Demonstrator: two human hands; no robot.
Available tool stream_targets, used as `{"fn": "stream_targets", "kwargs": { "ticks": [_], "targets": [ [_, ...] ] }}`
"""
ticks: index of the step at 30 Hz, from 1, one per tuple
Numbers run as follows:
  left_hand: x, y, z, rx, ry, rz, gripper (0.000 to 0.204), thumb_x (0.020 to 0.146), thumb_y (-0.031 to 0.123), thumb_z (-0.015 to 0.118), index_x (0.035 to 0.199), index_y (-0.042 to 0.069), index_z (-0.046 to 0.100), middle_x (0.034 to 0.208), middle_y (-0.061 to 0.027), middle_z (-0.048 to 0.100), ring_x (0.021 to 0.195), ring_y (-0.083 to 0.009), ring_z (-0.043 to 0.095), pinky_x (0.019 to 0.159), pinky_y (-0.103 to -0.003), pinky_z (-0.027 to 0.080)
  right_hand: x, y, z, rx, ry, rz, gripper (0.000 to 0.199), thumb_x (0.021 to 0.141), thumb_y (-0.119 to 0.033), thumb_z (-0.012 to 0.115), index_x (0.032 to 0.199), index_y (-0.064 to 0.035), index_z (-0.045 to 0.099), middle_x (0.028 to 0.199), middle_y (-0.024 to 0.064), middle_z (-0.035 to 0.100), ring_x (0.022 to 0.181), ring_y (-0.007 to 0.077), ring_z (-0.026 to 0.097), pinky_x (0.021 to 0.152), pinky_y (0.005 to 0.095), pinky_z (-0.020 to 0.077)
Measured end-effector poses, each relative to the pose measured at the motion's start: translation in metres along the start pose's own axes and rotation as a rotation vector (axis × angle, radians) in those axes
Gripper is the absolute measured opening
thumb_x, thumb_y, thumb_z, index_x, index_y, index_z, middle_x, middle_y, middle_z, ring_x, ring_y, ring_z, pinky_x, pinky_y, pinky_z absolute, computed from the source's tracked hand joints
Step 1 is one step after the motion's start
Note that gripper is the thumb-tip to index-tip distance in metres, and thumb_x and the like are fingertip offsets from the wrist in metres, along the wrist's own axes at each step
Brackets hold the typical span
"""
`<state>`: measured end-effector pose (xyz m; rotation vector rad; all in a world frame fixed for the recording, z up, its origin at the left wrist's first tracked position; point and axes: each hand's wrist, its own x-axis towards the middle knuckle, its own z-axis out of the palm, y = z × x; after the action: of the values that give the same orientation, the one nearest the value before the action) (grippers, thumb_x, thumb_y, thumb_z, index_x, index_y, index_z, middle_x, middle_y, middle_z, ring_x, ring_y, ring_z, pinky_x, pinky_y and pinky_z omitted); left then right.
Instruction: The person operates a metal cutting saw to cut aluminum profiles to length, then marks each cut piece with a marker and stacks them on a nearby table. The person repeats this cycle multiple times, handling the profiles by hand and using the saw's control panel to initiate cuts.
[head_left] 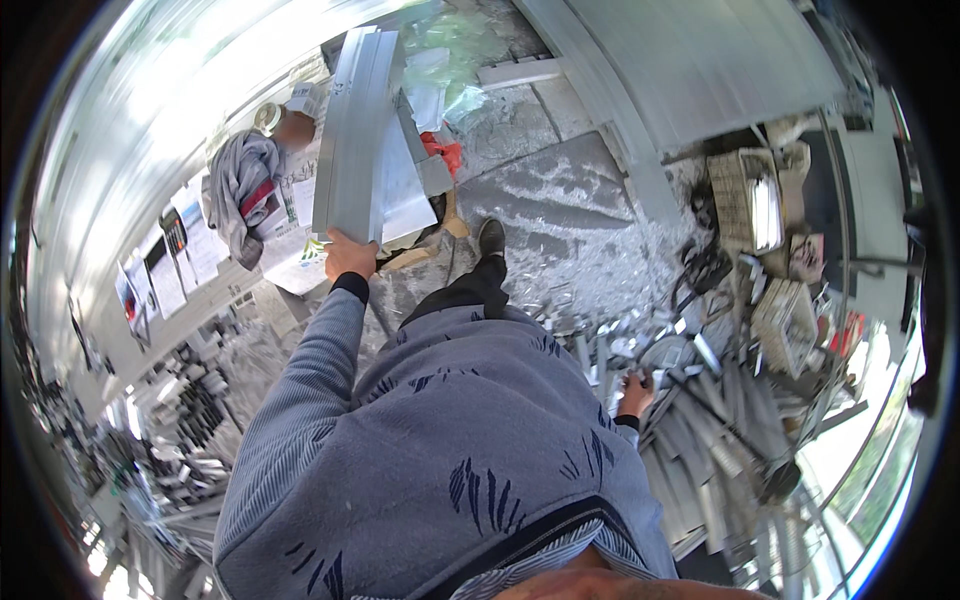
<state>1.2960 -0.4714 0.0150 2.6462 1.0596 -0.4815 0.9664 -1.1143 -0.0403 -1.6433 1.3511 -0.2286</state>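
My left hand (pixel 348 255) is stretched forward and grips the near end of a long flat aluminium profile (pixel 352 130) that lies on a cluttered bench. My right hand (pixel 635 392) hangs low at my right side, fingers closed on a small dark object among a heap of grey metal offcuts (pixel 700 440); what that object is I cannot tell. My grey patterned sweater (pixel 450 450) fills the lower middle, and one dark shoe (pixel 490 238) shows on the floor ahead.
The concrete floor (pixel 560 210) is strewn with metal shavings. A bundled grey cloth (pixel 242 185), papers and a calculator lie on the left bench. Crates and boxes (pixel 750 200) stand at the right. A red item (pixel 445 150) sits beyond the profiles.
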Motion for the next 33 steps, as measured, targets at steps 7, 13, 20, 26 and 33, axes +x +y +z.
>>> {"fn": "stream_targets", "kwargs": {
  "ticks": [7, 13, 20, 26, 33],
  "targets": [
    [0.007, 0.002, -0.001, -0.032, 0.013, -0.066, 0.110, 0.075, 0.041, 0.090, 0.162, 0.007, 0.031, 0.132, -0.0254, 0.062, 0.106, -0.0441, 0.073, 0.092, -0.053, 0.060, 0.061, -0.175, 0.126, -0.117, -0.323, -0.127, 0.056, 0.092, -0.007, 0.074, 0.144, 0.0048, 0.058, 0.092, 0.0059, 0.070, 0.071, 0.0121, 0.065, 0.055, 0.0256, 0.0455],
    [0.007, 0.000, -0.004, -0.074, 0.011, -0.080, 0.108, 0.077, 0.038, 0.090, 0.163, 0.008, 0.031, 0.133, -0.0237, 0.061, 0.106, -0.0440, 0.073, 0.092, -0.052, 0.061, 0.083, -0.292, 0.206, -0.093, -0.471, -0.244, 0.051, 0.092, -0.006, 0.071, 0.142, 0.0015, 0.061, 0.091, 0.0052, 0.075, 0.077, 0.0096, 0.068, 0.061, 0.0230, 0.0453],
    [0.005, 0.000, -0.012, -0.153, 0.024, -0.130, 0.101, 0.078, 0.032, 0.089, 0.160, 0.011, 0.036, 0.132, -0.0222, 0.062, 0.102, -0.0438, 0.075, 0.087, -0.051, 0.062, 0.097, -0.365, 0.278, -0.283, -0.657, -0.421, 0.046, 0.097, -0.010, 0.064, 0.141, 0.0018, 0.060, 0.098, 0.0094, 0.078, 0.081, 0.0124, 0.072, 0.065, 0.0235, 0.0487],
    [0.009, -0.001, -0.005, -0.161, 0.050, -0.177, 0.101, 0.077, 0.031, 0.089, 0.160, 0.012, 0.036, 0.130, -0.0204, 0.062, 0.098, -0.0414, 0.076, 0.082, -0.050, 0.063, 0.080, -0.441, 0.368, -0.279, -0.846, -0.539, 0.042, 0.104, -0.013, 0.061, 0.144, -0.0001, 0.059, 0.102, 0.0123, 0.079, 0.084, 0.0152, 0.073, 0.069, 0.0261, 0.0512],
    [0.009, 0.006, -0.010, -0.193, 0.023, -0.224, 0.109, 0.072, 0.029, 0.093, 0.162, 0.012, 0.036, 0.132, -0.0202, 0.062, 0.103, -0.0431, 0.074, 0.089, -0.052, 0.061, 0.069, -0.518, 0.483, -0.342, -1.100, -0.706, 0.039, 0.107, -0.014, 0.059, 0.144, -0.0034, 0.060, 0.102, 0.0119, 0.080, 0.085, 0.0166, 0.075, 0.073, 0.0280, 0.0542]
  ]
}}
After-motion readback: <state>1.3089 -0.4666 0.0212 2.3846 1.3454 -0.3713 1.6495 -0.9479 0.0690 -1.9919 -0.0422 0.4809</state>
